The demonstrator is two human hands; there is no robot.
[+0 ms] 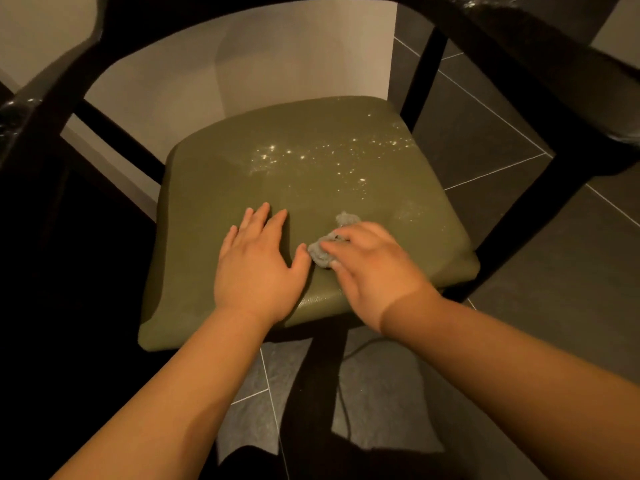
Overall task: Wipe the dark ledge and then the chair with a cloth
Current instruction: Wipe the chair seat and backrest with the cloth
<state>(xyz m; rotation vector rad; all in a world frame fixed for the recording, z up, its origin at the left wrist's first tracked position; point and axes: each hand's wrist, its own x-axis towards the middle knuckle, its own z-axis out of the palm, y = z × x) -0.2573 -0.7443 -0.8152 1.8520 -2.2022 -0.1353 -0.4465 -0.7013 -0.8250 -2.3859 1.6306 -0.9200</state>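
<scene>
- The right hand point(374, 271) has its fingers curled down over a small grey cloth point(325, 251), clamping the bunched cloth against the seat (the hand is slightly blurred, so the exact finger placement is hard to read).
- The grey cloth lies on the front half of the olive-green seat cushion point(277, 161), right of the cushion's middle. One tuft sticks out past the fingertips towards the back of the cushion, and another lump shows beside the thumb.
- The left hand point(256, 261) lies palm down on the same cushion, just left of the cloth. Its fingers are straight and a little spread, holding nothing, and its thumb reaches out towards the cloth and nearly touches it.
- Both bare forearms come in over the cushion's front edge.
- A scatter of glinting specks point(311, 157) sits on the back half of the cushion, mostly towards its right rear corner and well apart from both hands.
- The cushion belongs to a chair point(568, 168) with a black frame. The curved back rail point(242, 15) arches over the rear of the cushion, and dark glossy arms run along either side.
- A pale wall point(277, 81) stands behind the cushion.
- Dark grey floor tiles point(519, 258) with thin pale joints spread to the right of the cushion and below its front edge.
- A thin dark cord point(343, 393) trails over the tiles under the cushion's front edge.
</scene>
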